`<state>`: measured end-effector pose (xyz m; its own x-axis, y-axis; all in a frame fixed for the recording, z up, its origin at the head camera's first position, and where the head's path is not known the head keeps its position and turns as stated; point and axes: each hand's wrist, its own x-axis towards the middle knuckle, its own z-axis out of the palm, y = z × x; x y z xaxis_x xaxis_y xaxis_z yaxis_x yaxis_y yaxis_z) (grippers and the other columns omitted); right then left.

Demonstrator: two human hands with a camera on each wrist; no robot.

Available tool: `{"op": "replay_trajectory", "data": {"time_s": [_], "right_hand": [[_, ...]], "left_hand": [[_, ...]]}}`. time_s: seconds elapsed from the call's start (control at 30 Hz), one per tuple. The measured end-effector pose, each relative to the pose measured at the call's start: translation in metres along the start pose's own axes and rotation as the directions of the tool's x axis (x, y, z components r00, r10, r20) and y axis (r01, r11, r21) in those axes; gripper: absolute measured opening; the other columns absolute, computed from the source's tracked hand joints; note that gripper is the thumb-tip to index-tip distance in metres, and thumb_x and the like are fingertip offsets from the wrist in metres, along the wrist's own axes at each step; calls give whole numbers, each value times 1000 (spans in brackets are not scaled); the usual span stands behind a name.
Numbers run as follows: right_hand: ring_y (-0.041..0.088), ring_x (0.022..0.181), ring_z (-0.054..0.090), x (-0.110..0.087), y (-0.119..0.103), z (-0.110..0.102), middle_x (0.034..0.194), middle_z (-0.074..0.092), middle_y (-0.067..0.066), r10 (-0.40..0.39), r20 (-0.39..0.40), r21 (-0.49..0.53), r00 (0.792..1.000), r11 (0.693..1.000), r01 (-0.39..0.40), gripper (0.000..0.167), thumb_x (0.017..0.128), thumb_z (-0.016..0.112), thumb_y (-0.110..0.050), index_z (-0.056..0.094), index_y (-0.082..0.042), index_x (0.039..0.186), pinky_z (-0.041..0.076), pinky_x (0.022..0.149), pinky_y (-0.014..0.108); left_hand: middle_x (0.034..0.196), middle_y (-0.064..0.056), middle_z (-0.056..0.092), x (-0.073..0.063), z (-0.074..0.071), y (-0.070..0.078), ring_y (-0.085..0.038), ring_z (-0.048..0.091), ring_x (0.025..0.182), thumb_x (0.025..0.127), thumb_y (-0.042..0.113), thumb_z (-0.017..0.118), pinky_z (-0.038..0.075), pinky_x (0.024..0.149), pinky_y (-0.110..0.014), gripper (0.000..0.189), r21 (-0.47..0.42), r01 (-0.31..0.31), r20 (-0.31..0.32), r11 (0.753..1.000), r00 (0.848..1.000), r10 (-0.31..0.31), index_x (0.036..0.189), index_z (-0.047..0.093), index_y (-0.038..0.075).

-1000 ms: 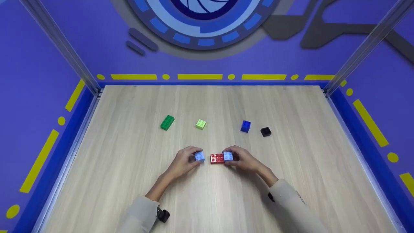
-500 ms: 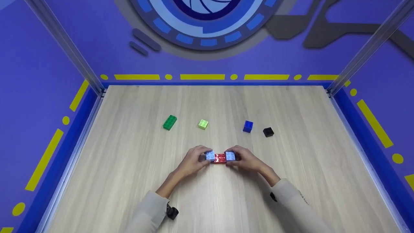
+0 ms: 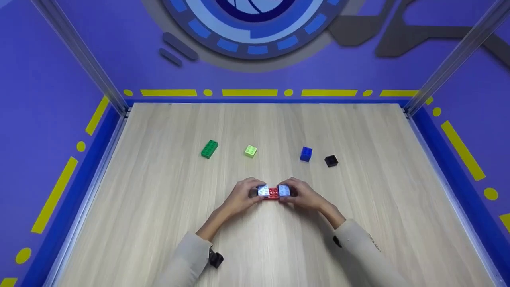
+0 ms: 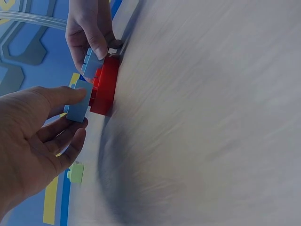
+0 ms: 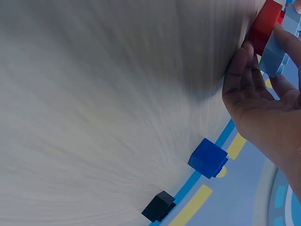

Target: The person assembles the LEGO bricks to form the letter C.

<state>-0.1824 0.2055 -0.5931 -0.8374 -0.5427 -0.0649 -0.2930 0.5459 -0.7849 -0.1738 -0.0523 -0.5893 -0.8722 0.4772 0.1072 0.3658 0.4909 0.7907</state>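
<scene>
Between the two hands a red building brick (image 3: 273, 193) lies on the wooden table. My left hand (image 3: 240, 196) pinches a light blue building brick (image 4: 79, 100) between thumb and fingers, at the left end of the red one. Red studs show beside that light blue brick in the left wrist view; whether it is pressed home I cannot tell. Over the right end sits a second light blue building brick (image 3: 284, 190), gripped by my right hand (image 3: 306, 195). The right hand's lower fingers reach down beside the red brick in the right wrist view.
Farther back on the table (image 3: 159, 179) lie a green brick (image 3: 209, 149), a lime green brick (image 3: 250, 151), a dark blue brick (image 3: 306, 154) and a black brick (image 3: 331, 161). Purple-blue walls (image 3: 119, 59) with yellow marks border the back and both sides.
My left hand has moved right, bringing its light blue brick from beside the red brick to over its left end. My right hand stays at the other end, still holding its brick.
</scene>
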Motion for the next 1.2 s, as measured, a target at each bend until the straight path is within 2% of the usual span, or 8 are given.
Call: {"op": "replay_trajectory", "data": {"time_s": [0.2,0.5,0.67,0.8,0.97,1.07,1.2], "right_hand": [[28,112,61,0,1,-1,123,65,17,19,-4,10,1000,1000,-19,40,94,74,-16,64,-2,129,49,98,38],[22,103,60,3,2,-3,117,67,17,29,10,62,1000,998,-29,38,90,76,-12,68,1,125,48,89,28],[20,102,59,3,2,-6,117,66,17,34,16,66,999,997,-35,38,90,77,-11,69,1,125,48,88,25],[15,97,57,3,2,-5,115,67,17,25,3,58,1000,998,-25,38,89,78,-10,69,2,123,47,83,22],[13,96,55,5,1,-2,115,67,17,25,8,67,1000,997,-26,39,89,78,-11,69,1,124,46,84,22],[15,98,56,5,1,-1,116,67,17,27,0,74,1000,997,-27,39,88,79,-11,69,1,123,47,85,22],[19,101,58,3,2,-2,117,67,17,33,0,83,999,996,-33,39,88,79,-12,69,1,124,47,87,24]], "left_hand": [[120,-17,71,4,0,1,-31,66,113,87,2,76,52,101,-43,36,10,-15,15,1000,1000,15,123,70,-1],[113,-16,73,10,1,-2,-30,68,105,84,0,79,54,94,-44,36,40,-40,30,998,999,38,119,72,-3],[110,-16,73,14,1,1,-28,67,102,83,0,80,55,91,-42,37,67,-14,47,998,999,11,119,73,-4],[110,-12,72,13,0,1,-22,66,101,85,3,80,56,90,-37,36,77,18,62,997,998,-23,121,73,-1],[109,-13,73,10,-2,-3,-24,67,100,83,1,81,56,90,-38,35,35,11,37,999,999,-12,118,74,-2],[108,-14,73,9,-1,-5,-26,68,102,82,0,81,55,92,-39,36,29,-10,26,1000,1000,10,117,74,-2],[108,-13,73,9,1,-6,-26,68,103,82,1,81,54,94,-39,37,34,-6,21,999,1000,5,118,74,-1]]}}
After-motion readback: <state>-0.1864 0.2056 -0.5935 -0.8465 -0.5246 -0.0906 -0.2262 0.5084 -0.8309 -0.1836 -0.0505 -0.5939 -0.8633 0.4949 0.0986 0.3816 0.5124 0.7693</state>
